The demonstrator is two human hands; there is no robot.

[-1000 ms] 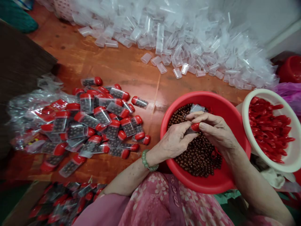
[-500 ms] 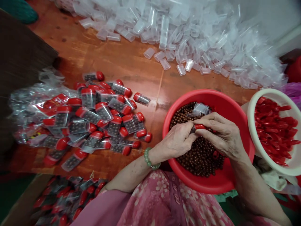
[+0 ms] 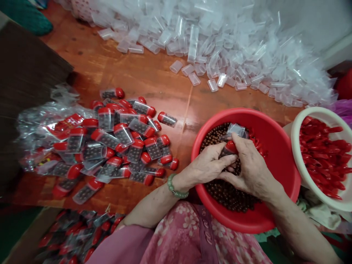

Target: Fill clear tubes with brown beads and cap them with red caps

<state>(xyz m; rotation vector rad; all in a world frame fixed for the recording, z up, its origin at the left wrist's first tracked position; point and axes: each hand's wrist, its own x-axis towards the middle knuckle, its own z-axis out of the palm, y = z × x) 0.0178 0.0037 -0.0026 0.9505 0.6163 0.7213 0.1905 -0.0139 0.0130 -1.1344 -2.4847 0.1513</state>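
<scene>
Head view: hands [image 3: 209,167] partly hide apparently wooden beads [image 3: 225,191].

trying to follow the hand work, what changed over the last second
The right hand has swung lower, from lying across the red-capped tube to reaching up at its cap, while the left hand now holds the tube tilted cap-up. The brown beads in the red basin and the filled tubes nearby look unchanged.

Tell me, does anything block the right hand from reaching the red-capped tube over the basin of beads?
Nothing visible does: the right hand sits right against the red-capped tube, which the left hand pinches above the brown beads in the red basin.
</scene>
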